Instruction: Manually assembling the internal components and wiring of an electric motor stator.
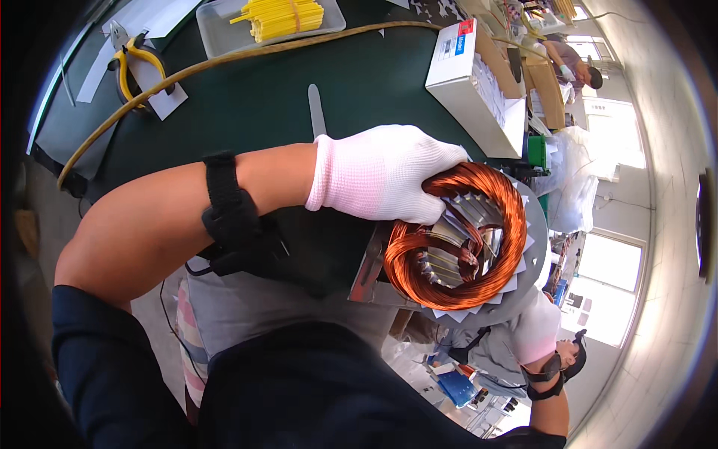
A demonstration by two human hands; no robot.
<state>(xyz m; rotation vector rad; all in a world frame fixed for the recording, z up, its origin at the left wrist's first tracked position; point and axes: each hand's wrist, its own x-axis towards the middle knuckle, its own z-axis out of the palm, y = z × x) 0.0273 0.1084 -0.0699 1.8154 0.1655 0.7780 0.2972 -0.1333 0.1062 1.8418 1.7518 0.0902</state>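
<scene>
A motor stator, a grey metal ring with thick copper windings, stands at the right edge of the bench. White paper insulation tabs stick out around the coil, and its inside shows slots with pale strips. My left hand, in a white and pink knit glove, is closed on the upper left part of the copper coil, thumb inside the opening. Gloved as well, my right hand is against the stator's outer lower right side. Its fingers are hidden behind the ring.
On the dark green bench lie a flat grey strip, yellow-handled cutters and a brown cable. A tray holds yellow sticks. A white box stands at the far right. Other people are beyond the bench.
</scene>
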